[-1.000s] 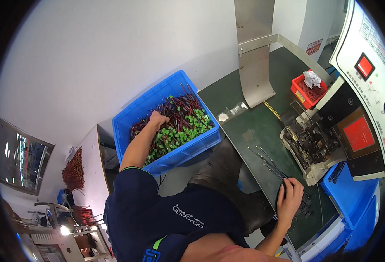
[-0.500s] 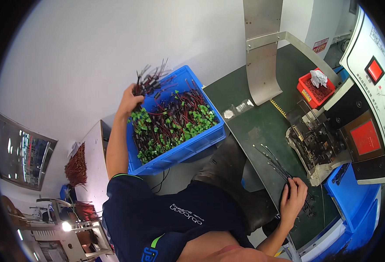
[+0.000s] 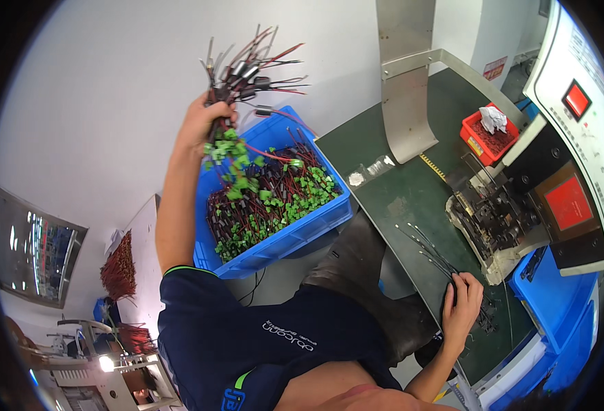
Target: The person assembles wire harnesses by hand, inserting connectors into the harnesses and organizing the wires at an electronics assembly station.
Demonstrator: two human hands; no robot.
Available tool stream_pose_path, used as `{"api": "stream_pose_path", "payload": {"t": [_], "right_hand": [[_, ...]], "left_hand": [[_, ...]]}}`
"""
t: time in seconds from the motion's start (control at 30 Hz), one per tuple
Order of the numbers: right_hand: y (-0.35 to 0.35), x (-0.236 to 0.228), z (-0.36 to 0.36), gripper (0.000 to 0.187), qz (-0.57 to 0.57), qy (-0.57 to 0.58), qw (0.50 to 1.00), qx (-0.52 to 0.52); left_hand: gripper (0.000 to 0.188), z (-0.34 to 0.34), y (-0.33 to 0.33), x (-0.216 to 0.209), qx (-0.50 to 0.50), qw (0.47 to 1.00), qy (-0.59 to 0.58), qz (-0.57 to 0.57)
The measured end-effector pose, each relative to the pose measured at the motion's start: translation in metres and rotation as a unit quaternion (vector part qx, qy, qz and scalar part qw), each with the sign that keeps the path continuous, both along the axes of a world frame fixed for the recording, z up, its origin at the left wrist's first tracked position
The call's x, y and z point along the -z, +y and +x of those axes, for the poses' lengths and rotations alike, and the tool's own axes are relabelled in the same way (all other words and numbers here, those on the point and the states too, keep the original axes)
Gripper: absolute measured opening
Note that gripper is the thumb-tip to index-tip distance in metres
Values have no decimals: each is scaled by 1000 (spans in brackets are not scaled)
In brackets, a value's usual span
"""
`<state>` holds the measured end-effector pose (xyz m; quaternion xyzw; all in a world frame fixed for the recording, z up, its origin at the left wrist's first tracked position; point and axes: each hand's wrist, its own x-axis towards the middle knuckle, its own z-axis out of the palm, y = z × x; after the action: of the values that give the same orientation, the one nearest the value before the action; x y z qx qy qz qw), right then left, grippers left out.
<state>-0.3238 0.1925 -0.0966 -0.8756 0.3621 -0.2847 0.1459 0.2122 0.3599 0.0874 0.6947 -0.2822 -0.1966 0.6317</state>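
Observation:
My left hand (image 3: 209, 118) is closed round a bundle of wire leads (image 3: 247, 79), raised over the far left corner of a blue crate (image 3: 274, 245). The leads are dark red and black with black cylindrical parts, and green connectors (image 3: 237, 168) hang below my fist. More leads of this kind (image 3: 274, 185) fill the crate. At the right, my right hand (image 3: 462, 301) rests on the green table over several black wires (image 3: 430, 252) with pale tips. Its fingers are bent over the wires, and the palm side is hidden.
A bench machine (image 3: 500, 212) stands right on the green table (image 3: 411, 198), with a red bin (image 3: 490, 137) behind it and a blue tray (image 3: 545, 294) in front. A curved metal chute (image 3: 409, 109) rises at the back. Red wire bundles (image 3: 120, 267) lie on a side bench.
My left hand has lifted the bundle of leads higher above the crate, and its green connectors now hang in view. My right hand has hardly moved.

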Motion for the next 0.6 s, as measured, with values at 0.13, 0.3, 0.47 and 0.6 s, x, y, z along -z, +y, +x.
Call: {"api": "stream_pose_path", "payload": {"t": [0.13,0.3,0.47,0.6], "right_hand": [[0,0,1,24,0,-5,1000,0],[0,-3,-1,25,-7,-18,1000,9],[0,1,-5,25,8,-22,1000,11],[-1,-2,-3,24,11,-27,1000,3]], "left_hand": [[22,-28,-66,50,13,997,75,-1],[22,-66,-136,117,81,986,146,29],[36,-100,-166,163,128,988,-5,87],[49,-88,-176,198,165,936,-262,166]]}}
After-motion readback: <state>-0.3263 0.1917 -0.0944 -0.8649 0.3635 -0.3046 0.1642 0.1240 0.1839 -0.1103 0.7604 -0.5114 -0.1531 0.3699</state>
